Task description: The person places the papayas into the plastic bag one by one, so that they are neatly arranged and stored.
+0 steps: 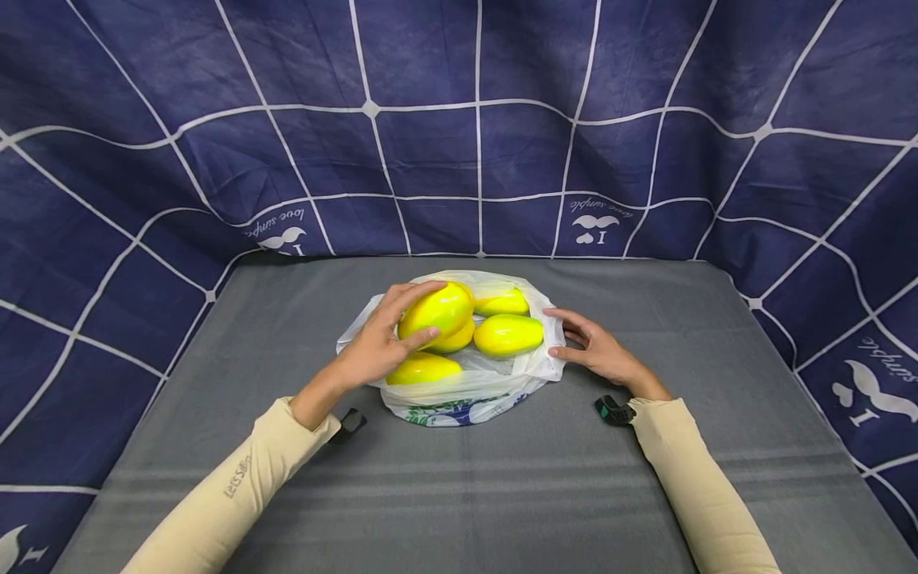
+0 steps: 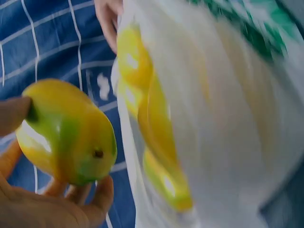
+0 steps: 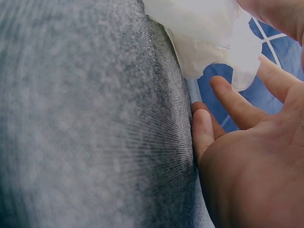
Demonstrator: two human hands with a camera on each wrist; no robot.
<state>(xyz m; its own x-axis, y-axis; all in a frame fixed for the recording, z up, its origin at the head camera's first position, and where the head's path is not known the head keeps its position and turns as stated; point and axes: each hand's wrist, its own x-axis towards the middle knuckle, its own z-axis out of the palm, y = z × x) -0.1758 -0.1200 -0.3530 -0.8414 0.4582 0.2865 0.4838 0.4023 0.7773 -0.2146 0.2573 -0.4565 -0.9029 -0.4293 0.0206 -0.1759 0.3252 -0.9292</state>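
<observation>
My left hand (image 1: 376, 339) grips a yellow mango (image 1: 439, 311) with green patches, thumb on one side and fingers on the other. In the left wrist view this mango (image 2: 66, 133) is beside the bag's opening, its stem end showing. The white plastic bag (image 1: 459, 395) sits with its mouth spread wide and several more yellow mangoes (image 1: 508, 335) inside. At the bag's right rim, my right hand (image 1: 598, 351) holds the plastic between thumb and fingers. Up close in the right wrist view, crumpled plastic (image 3: 204, 42) passes between the thumb and index finger (image 3: 278, 78).
Grey cloth (image 1: 502, 494) covers the table under the bag. Behind it and at both sides hangs a dark blue curtain (image 1: 423, 151) with white grid lines. A dark strap (image 1: 614, 410) is on the right wrist, another device (image 1: 350, 424) on the left.
</observation>
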